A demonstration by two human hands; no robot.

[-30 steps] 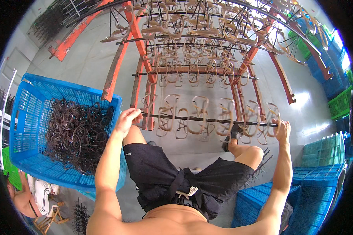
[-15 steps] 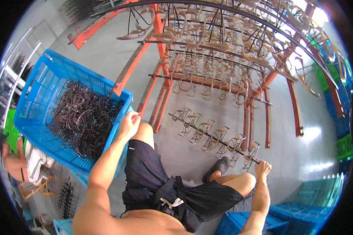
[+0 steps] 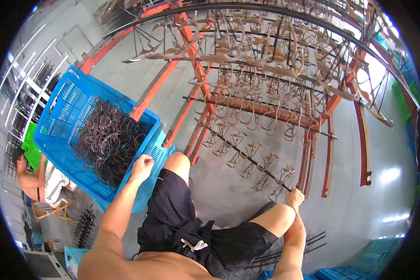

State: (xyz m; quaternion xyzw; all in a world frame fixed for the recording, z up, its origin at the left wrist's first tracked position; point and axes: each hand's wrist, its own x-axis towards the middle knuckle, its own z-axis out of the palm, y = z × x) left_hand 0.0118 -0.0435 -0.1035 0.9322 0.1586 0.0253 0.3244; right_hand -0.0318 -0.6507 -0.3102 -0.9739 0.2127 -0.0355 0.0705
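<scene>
My right hand (image 3: 295, 198) is wrapped round the near end of a long dark rod (image 3: 247, 157). Several bent, glossy brown pieces (image 3: 251, 150) sit in pairs along that rod; their exact kind I cannot make out. The rod slants away to the left, its far end by the orange rack (image 3: 261, 112). Curled closed, my left hand (image 3: 143, 167) hovers at the near right side of a blue plastic basket (image 3: 56, 126). Whether anything small is in its fingers is hidden. A heap of dark curved pieces (image 3: 109, 140) fills part of the basket.
Rows of rods loaded with similar brown pieces (image 3: 284, 60) hang on the rack ahead. Bare dark rods (image 3: 308, 245) lie low beside my right knee. Blue crates (image 3: 340, 273) stand at lower right. At the left, another person (image 3: 32, 179) sits on a wooden stool (image 3: 53, 210).
My right hand has brought the loaded rod left and up toward the rack. My left hand has drawn back a little toward me, its fingers curled. The view has shifted.
</scene>
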